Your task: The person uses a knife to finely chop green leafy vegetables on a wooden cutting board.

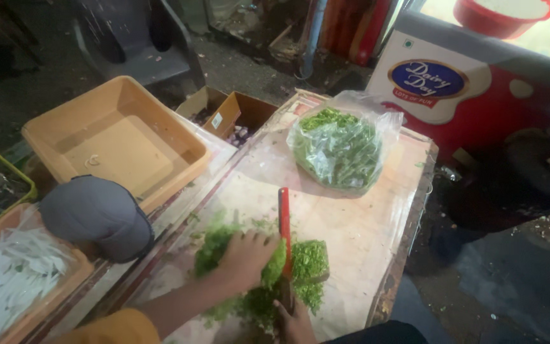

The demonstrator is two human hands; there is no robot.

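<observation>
Lower centre of the frame: left hand [244, 256] pressed curled fingers onto the green herbs [307, 261]; right hand [295, 322] gripped the red-backed knife [284, 223].

We stand at an open-air street food stall after dark: a worn wooden table [364, 236] set on bare, littered ground [237, 70] serves as our chopping surface, flanked by an orange plastic tub [179, 137], a tray of sliced white vegetable [7, 274], a bag of chopped greens [338, 150] and a red-and-white ice-cream freezer [466, 95].
</observation>
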